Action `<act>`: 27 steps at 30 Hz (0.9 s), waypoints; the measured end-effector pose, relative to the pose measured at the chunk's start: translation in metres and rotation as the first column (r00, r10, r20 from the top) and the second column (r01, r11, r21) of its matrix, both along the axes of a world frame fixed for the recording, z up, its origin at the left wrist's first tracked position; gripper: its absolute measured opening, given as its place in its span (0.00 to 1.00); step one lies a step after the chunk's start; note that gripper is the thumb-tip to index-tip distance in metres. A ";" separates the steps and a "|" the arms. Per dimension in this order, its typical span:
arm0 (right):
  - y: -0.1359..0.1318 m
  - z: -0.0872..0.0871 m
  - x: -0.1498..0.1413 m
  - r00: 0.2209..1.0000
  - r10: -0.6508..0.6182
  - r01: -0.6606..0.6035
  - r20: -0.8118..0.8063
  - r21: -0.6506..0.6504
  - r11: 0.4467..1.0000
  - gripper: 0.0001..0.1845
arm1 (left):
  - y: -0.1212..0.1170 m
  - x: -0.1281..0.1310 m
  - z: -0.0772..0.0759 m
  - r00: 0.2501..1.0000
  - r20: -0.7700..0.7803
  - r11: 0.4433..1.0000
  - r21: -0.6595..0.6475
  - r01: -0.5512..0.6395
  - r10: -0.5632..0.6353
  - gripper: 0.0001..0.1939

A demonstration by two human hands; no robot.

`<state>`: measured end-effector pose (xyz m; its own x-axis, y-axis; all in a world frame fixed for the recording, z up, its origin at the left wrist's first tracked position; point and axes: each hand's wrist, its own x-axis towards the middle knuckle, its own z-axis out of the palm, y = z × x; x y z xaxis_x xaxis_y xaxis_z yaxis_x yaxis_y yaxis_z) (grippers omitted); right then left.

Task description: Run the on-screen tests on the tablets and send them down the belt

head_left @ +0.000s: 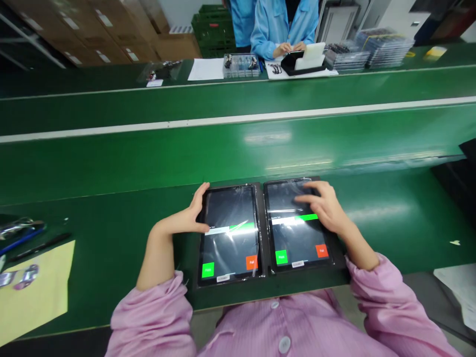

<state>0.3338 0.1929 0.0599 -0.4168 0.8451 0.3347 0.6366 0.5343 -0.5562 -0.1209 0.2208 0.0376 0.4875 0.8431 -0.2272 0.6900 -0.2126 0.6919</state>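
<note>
Two tablets lie side by side on the bench in front of me, each under clear film with its screen lit. The left tablet (232, 245) and the right tablet (295, 235) both show a green and a red button, the red one reading "Fail". Along the left tablet's left edge rests my left hand (191, 215), thumb and fingers apart. My right hand (323, 206) is over the upper right part of the right tablet, fingers stretched out and slightly blurred. Whether its fingertips touch the screen I cannot tell.
A yellow sheet (40, 292) and pens (40, 246) lie at the left. Beyond a raised green divider (230, 153), a person in a blue jacket (264, 29) handles a dark device at another bench. Stacked clear trays (386, 47) stand there.
</note>
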 end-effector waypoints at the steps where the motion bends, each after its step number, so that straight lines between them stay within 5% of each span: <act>1: -0.009 0.008 -0.006 0.989 0.144 -0.143 0.018 -0.024 0.989 0.38 | -0.008 -0.005 0.006 0.996 -0.048 0.997 -0.027 0.069 -0.071 0.73; 5: -0.038 0.022 -0.031 0.834 0.552 -0.552 -0.027 -0.059 0.832 0.37 | -0.041 0.002 0.026 0.963 -0.171 0.977 -0.061 0.202 -0.210 0.80; 7: -0.045 0.019 -0.040 0.793 0.609 -0.608 -0.018 -0.072 0.790 0.34 | -0.054 0.016 0.030 0.946 -0.241 0.976 -0.058 0.209 -0.217 0.80; 11: -0.044 0.014 -0.041 0.821 0.567 -0.560 0.071 -0.095 0.823 0.26 | -0.065 0.030 0.028 0.937 -0.317 0.989 -0.008 0.150 -0.145 0.80; 14: -0.031 0.014 -0.024 0.928 0.365 -0.368 -0.071 -0.043 0.929 0.25 | -0.058 0.016 0.020 0.983 -0.162 0.997 -0.005 0.083 -0.083 0.83; 16: -0.020 0.009 -0.009 0.978 0.059 -0.066 -0.199 -0.030 0.997 0.24 | -0.047 0.006 0.009 1.000 -0.020 1.000 -0.022 -0.008 0.007 0.79; 20: 0.006 -0.022 0.012 0.855 -0.410 0.403 -0.318 -0.090 0.911 0.21 | -0.020 0.011 -0.019 0.928 0.242 0.957 -0.015 -0.290 0.285 0.62; 23: 0.023 -0.051 0.017 0.786 -0.523 0.490 -0.331 -0.183 0.852 0.25 | -0.003 0.025 -0.034 0.834 0.374 0.886 0.062 -0.459 0.406 0.55; 27: 0.030 -0.068 0.021 0.770 -0.540 0.484 -0.341 -0.240 0.842 0.25 | 0.021 0.038 -0.031 0.783 0.427 0.845 0.074 -0.529 0.453 0.49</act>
